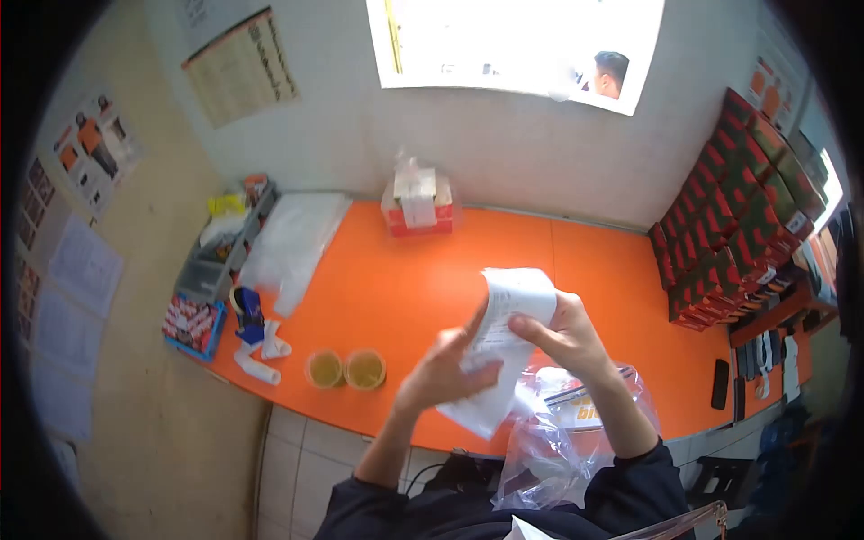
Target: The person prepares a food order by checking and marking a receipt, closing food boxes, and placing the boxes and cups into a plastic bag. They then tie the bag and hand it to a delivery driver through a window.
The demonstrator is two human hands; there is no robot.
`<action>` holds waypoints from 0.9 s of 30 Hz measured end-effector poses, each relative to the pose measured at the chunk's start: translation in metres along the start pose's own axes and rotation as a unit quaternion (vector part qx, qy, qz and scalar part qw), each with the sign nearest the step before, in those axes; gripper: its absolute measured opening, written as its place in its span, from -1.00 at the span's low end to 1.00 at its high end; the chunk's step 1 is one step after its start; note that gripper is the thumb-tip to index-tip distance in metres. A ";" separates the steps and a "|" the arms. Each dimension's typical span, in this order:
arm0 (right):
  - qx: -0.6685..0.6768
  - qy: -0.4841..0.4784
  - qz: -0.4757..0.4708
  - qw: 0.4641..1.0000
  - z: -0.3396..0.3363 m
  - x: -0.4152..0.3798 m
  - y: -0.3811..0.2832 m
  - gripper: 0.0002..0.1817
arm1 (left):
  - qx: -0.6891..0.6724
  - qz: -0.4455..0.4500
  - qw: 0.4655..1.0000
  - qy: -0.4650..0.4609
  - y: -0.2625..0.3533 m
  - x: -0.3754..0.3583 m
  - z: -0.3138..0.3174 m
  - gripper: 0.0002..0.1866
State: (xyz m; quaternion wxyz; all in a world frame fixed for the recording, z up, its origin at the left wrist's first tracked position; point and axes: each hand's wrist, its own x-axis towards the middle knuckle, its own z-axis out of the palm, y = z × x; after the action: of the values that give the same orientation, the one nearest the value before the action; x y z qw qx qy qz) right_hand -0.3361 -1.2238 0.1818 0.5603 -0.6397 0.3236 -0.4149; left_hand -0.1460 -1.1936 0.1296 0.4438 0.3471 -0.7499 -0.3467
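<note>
A long white printed receipt (515,301) is held up in front of me above the orange table, its upper end curled over. My right hand (573,337) grips its upper right side, with the thumb pressed on the front. My left hand (450,369) is around its left side, slightly blurred, the thumb across the paper and the other fingers partly hidden. Beneath my right forearm lies a clear plastic bag (549,450) with a printed box (585,409) in it. Two lidded cups of yellowish-green liquid, a left cup (325,369) and a right cup (365,369), stand left of my hands.
A bagged red-and-white box (419,211) sits by the wall. Clear plastic bags (292,238), a grey organizer (209,274), a blue tape dispenser (247,315) and a blue tray (193,326) line the left. Stacked dark boxes (733,216) and a phone (720,384) are at right.
</note>
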 end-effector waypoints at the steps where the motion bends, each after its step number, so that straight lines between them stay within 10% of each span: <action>1: 0.011 0.019 0.002 1.000 0.002 -0.005 -0.005 -0.58 | -0.024 -0.029 0.999 -0.012 -0.002 -0.008 0.007 -0.02; 20: -0.009 -0.064 -0.126 0.990 0.007 -0.122 -0.028 -0.44 | -0.084 -0.021 0.994 0.074 0.088 -0.056 0.071 0.08; 22: 0.030 0.044 -0.123 0.991 0.002 -0.145 -0.001 -0.49 | -0.032 -0.141 0.989 0.040 0.130 -0.054 0.075 0.09; 27: -0.077 0.508 -0.232 0.826 -0.095 -0.244 -0.055 -0.60 | 0.108 0.095 0.987 0.073 0.158 -0.146 0.130 -0.01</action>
State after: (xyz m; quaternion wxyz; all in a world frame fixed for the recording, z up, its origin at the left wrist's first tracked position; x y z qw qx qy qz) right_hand -0.5327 -1.0433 0.1980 0.1529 -0.4363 0.4349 -0.7727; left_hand -0.2440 -0.9631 0.1510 0.4887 0.3442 -0.7779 -0.1936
